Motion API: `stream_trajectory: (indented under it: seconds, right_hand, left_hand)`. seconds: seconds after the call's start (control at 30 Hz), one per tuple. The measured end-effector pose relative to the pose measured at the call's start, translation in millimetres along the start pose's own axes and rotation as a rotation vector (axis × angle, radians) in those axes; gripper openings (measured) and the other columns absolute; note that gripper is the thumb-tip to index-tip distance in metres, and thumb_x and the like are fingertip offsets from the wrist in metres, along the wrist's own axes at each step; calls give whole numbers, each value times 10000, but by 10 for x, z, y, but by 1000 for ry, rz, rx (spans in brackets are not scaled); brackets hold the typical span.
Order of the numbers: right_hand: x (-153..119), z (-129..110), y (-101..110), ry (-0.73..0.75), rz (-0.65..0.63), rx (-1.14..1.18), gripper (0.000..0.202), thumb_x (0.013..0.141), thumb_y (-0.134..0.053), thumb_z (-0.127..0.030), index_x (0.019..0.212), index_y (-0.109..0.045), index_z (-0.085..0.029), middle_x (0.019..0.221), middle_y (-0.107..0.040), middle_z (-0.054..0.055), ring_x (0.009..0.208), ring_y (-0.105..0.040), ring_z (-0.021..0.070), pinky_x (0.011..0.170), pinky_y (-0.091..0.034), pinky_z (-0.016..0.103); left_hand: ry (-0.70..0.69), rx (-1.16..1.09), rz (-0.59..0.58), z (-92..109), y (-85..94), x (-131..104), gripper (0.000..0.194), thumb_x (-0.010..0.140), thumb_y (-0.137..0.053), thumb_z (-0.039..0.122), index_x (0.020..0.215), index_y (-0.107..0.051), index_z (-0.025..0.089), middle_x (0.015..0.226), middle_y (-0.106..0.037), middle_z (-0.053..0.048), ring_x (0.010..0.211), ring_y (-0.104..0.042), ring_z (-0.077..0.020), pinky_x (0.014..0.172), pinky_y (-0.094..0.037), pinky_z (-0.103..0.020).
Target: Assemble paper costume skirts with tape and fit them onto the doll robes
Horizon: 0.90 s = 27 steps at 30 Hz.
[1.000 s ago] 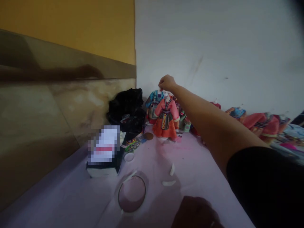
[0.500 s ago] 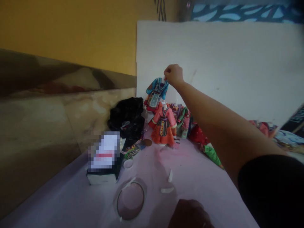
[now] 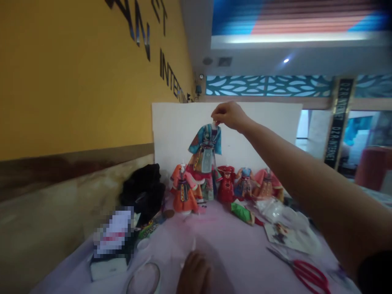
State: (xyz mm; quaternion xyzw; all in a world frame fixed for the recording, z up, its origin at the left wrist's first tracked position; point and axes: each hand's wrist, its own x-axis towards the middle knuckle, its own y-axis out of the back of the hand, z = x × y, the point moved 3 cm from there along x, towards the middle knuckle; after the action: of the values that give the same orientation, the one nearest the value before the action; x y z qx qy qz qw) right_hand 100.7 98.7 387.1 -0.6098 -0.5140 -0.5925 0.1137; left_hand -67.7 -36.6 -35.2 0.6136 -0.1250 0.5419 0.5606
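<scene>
My right hand (image 3: pixel 228 115) pinches a small blue doll robe (image 3: pixel 206 147) by the white piece at its neck. The robe has a patterned skirt and a pale front panel, and hangs upright before the white board (image 3: pixel 263 130). Under it stand other doll outfits: an orange and pink robe (image 3: pixel 183 194), a red dress (image 3: pixel 226 183), a blue one (image 3: pixel 245 181) and a pink one (image 3: pixel 267 183). Low in the view, my left hand (image 3: pixel 195 272) is dark and curled over the table, beside thin white strips (image 3: pixel 194 243). Whatever its fingers hold is hidden.
Red-handled scissors (image 3: pixel 308 271) lie at the right, near a picture card (image 3: pixel 286 237) and clear plastic packaging (image 3: pixel 272 209). A green packet (image 3: pixel 241 211) is mid-table. On the left are a tape roll (image 3: pixel 157 277), a box (image 3: pixel 108 267) and a black bag (image 3: pixel 143 188).
The view has tilted up and turned right, bringing the ceiling, scissors and more outfits into sight. The blue doll robe now hangs higher above the other outfits, still in my right hand.
</scene>
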Motion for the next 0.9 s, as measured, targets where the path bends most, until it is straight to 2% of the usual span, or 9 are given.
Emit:
stream_trajectory:
  seconds: [0.07, 0.1, 0.27, 0.33, 0.4, 0.47, 0.6, 0.73, 0.9]
  right_hand:
    - [-394, 36, 163, -44, -130, 53, 51, 785, -670, -112, 768, -712, -135, 670, -708, 58, 673, -687, 187, 699, -523, 339]
    - [-609, 64, 219, -67, -187, 80, 38, 789, -681, -135, 770, -713, -136, 676, -710, 54, 668, -685, 179, 690, -520, 332]
    - [-1630, 222, 358, -134, -351, 231, 75, 814, -704, -225, 800, -715, -153, 690, -699, 31, 659, -656, 150, 656, -505, 310]
    - [-1936, 262, 377, -119, -372, 283, 90, 833, -703, -248, 815, -719, -162, 714, -698, 32, 673, -639, 150, 654, -497, 316]
    - [-2175, 290, 388, -106, -381, 314, 95, 857, -695, -264, 836, -725, -176, 758, -703, 33, 702, -629, 150, 668, -494, 318]
    - [-2356, 315, 399, -97, -381, 320, 92, 880, -683, -270, 870, -731, -192, 810, -708, 30, 730, -622, 148, 680, -489, 317]
    - [-2589, 393, 441, -77, -357, 337, 121, 925, -654, -293, 967, -740, -219, 936, -719, 37, 773, -626, 154, 688, -494, 318]
    - [-2707, 490, 478, -67, -324, 412, 146, 948, -650, -327, 1015, -744, -236, 998, -721, 52, 879, -666, 178, 766, -529, 327]
    - [-2790, 512, 495, -64, -301, 461, 142, 961, -649, -325, 1040, -747, -259, 995, -718, 45, 827, -666, 163, 735, -548, 317]
  left_hand:
    - [104, 47, 160, -11, 73, 10, 250, 1012, -435, 230, 928, -670, 214, 876, -725, -65, 854, -688, -203, 839, -579, -363]
    - [133, 30, 186, 11, 121, 40, 209, 989, -475, 222, 939, -678, 216, 901, -733, -64, 882, -693, -205, 834, -572, -347]
    - [533, -210, 229, 114, 371, 419, 206, 922, -584, 360, 1030, -677, 211, 1040, -729, -77, 982, -673, -221, 874, -530, -358]
    - [655, -397, 181, 161, 365, 609, 239, 888, -626, 375, 1063, -657, 216, 1086, -723, -72, 1044, -668, -218, 905, -511, -351]
    - [708, -567, 140, 236, 317, 768, 298, 862, -654, 402, 1089, -644, 210, 1115, -717, -76, 1075, -666, -218, 931, -500, -353]
    - [709, -652, 118, 336, 260, 885, 289, 852, -667, 421, 1038, -653, 200, 1098, -725, -82, 1076, -669, -222, 932, -498, -356]
    - [612, -585, 96, 556, 159, 1022, 203, 850, -664, 325, 1011, -666, 201, 1117, -730, -81, 1071, -672, -217, 919, -489, -352]
    - [544, -507, 96, 709, 95, 1080, 171, 882, -630, 289, 1025, -672, 206, 1082, -732, -68, 1019, -676, -203, 875, -498, -344]
    - [435, -353, 57, 836, 90, 1123, 195, 876, -638, 229, 1066, -670, 207, 1091, -720, -56, 1027, -651, -202, 887, -489, -360]
